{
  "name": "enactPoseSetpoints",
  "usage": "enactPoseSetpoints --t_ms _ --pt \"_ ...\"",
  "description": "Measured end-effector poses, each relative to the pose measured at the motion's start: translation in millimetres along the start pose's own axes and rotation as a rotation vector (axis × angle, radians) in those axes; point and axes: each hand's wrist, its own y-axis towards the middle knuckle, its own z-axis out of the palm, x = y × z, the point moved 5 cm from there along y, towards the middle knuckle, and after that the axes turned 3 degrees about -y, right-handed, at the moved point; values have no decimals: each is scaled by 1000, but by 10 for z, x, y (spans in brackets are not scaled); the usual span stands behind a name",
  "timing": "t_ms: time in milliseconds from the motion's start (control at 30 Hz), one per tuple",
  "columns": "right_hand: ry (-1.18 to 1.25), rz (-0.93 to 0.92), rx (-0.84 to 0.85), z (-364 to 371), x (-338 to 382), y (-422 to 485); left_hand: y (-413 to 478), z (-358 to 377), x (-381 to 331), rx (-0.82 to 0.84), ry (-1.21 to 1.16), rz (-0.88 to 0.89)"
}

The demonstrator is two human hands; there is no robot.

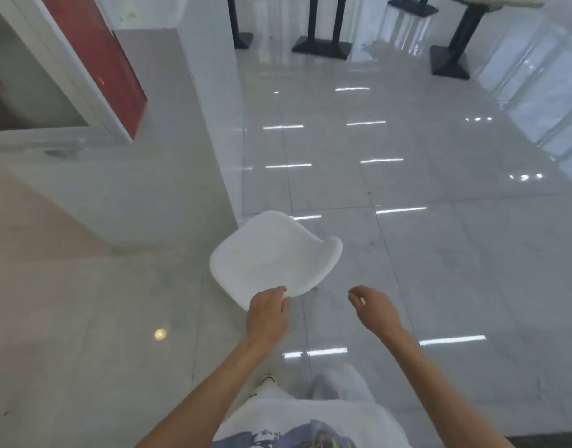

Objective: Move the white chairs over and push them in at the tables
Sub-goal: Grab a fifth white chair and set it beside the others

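A white plastic chair (273,257) is right in front of me on the glossy tiled floor, seen from above so its legs are hidden. My left hand (267,313) grips the near edge of its backrest. Just to the right of the chair, my right hand (373,307) hangs free with fingers loosely curled and nothing in it. Tables stand at the far end of the room; only their black pedestal legs and bases (323,43) show, plus a corner of one tabletop (501,0) at the top right.
A white wall corner (210,101) juts out on the left beside the chair, with a red panel (110,56) in a white frame further left. Another table base (449,63) stands at the far right. Glossy tiled floor (407,176) lies between me and the tables.
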Motion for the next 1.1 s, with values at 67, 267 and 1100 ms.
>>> enactPoseSetpoints --t_ms 67,267,1100 --pt "-92 -116 13 -108 97 431 387 175 -11 148 88 -68" --pt "-580 -698 440 182 511 1708 1215 931 131 621 268 -238" --pt "-1161 -1796 506 266 -162 2167 1017 1969 -1356 194 182 -1152"
